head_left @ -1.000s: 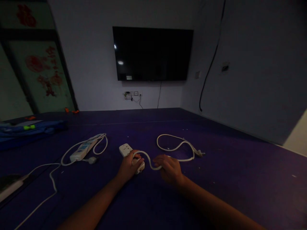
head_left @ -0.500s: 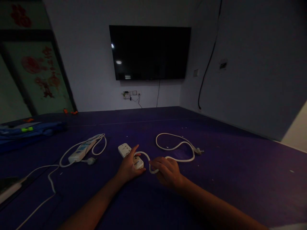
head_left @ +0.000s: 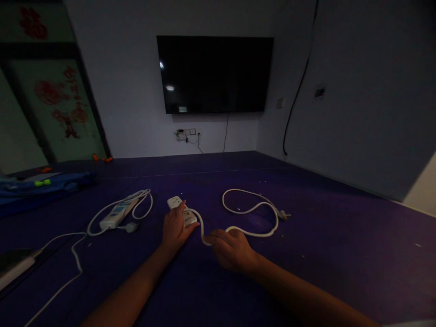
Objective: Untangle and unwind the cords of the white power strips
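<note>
A small white power strip (head_left: 180, 209) lies on the dark purple floor (head_left: 323, 236) in front of me. My left hand (head_left: 174, 229) rests on its near end, fingers wrapped around it. Its white cord (head_left: 252, 209) runs from the strip past my right hand (head_left: 231, 250), loops away to the right and ends in a plug (head_left: 283, 215). My right hand pinches the cord close to the strip, fingers curled.
A second white power strip (head_left: 116, 214) with its coiled cord lies to the left, another cord trailing toward the bottom left. Blue fabric (head_left: 41, 186) sits at the far left. A black TV (head_left: 214, 75) hangs on the wall above sockets (head_left: 189, 133).
The strip has slid a little away from me under my left hand. My right hand has drawn the cord back toward me and slightly left, flattening the near bend.
</note>
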The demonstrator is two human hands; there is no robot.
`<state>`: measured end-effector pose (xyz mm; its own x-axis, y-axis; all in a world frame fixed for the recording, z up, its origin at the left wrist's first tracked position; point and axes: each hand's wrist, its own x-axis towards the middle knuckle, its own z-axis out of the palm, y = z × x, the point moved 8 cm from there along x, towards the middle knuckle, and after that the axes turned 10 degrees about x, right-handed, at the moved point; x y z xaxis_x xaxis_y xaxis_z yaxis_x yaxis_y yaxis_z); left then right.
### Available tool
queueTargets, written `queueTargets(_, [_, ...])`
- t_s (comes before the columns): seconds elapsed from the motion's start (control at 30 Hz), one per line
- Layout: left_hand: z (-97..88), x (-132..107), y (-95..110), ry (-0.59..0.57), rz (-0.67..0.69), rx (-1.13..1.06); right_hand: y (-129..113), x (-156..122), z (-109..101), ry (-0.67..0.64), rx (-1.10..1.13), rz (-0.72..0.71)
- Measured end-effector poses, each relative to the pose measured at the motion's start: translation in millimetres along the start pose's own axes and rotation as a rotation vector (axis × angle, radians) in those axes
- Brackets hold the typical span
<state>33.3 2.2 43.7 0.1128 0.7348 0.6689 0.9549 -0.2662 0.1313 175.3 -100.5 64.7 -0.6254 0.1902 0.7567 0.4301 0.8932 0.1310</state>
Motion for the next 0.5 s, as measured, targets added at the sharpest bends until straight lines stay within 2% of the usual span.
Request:
queueTargets(0.13, [-18.5, -10, 26, 0.131, 0.189, 0.016, 9, 0, 5, -0.019, 0.029, 0.051])
queueTargets(0.2, [-25.6, -20, 47, 0.164, 0.350, 0.025, 12, 0, 9, -0.038, 0.046, 0.069])
queueTargets(0.3, [-26.3, -34, 71, 0.086, 0.556, -0.031, 14, -2, 15, -0.066, 0.074, 0.081])
queueTargets(0.4, [-22.3, -36, 75, -0.019, 0.555, -0.090, 18, -3, 21, -0.095, 0.093, 0.116])
queueTargets(0.5, [-20.7, -30, 67, -0.038, 0.479, -0.089, 30, -5, 25, -0.120, 0.107, 0.232])
